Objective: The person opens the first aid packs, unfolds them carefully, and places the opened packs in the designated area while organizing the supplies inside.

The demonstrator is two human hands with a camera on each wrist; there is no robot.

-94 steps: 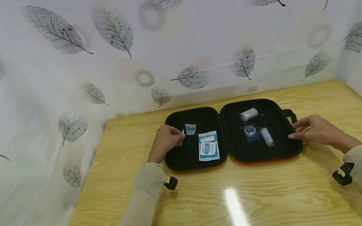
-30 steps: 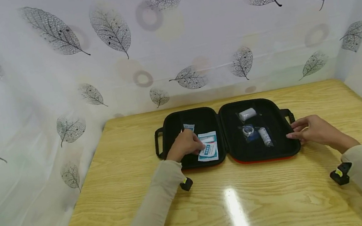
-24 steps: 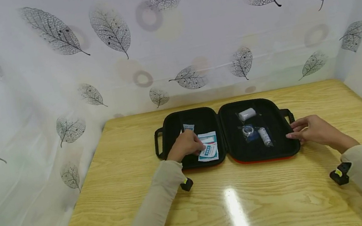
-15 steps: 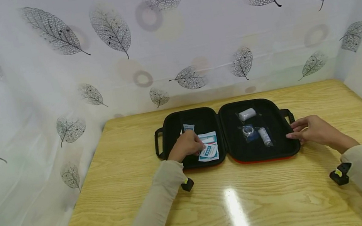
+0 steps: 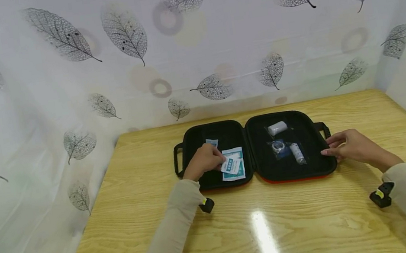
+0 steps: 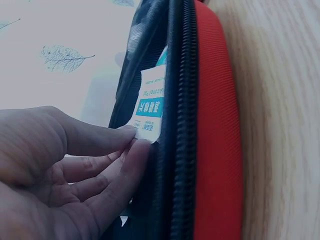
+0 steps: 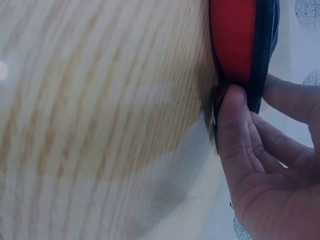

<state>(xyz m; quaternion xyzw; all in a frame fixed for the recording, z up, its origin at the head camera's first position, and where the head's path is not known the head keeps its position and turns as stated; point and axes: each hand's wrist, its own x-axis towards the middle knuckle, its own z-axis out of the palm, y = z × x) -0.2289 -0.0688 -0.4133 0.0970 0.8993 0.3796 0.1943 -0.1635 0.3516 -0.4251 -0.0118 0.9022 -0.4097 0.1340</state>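
Observation:
An unzipped first-aid case (image 5: 272, 168), black inside and red outside, lies spread flat on the table. Over its left half my left hand (image 5: 206, 161) pinches the corner of a small white-and-teal alcohol pad packet (image 6: 150, 102) between thumb and finger. Beneath that packet lies a larger teal-and-white packet (image 5: 239, 175); another small packet (image 5: 212, 142) is farther back, partly behind the hand. My right hand (image 5: 352, 149) holds the case's right edge near the handle. In the right wrist view, the fingers (image 7: 232, 125) sit along the red side and the thumb is on the rim.
Inside the right half are a white roll (image 5: 277, 128), a wrapped ring-shaped roll of tape (image 5: 278, 147) and a wrapped bandage roll (image 5: 297, 153). Handles stick out at left (image 5: 178, 161) and right (image 5: 323, 128). A leaf-patterned curtain (image 5: 136, 101) stands behind the wooden table (image 5: 137, 162).
Earlier the left hand was at the case's left edge with a small white piece; it moved right to the packets. Just now it has raised the alcohol pad packet slightly. The right hand stays put.

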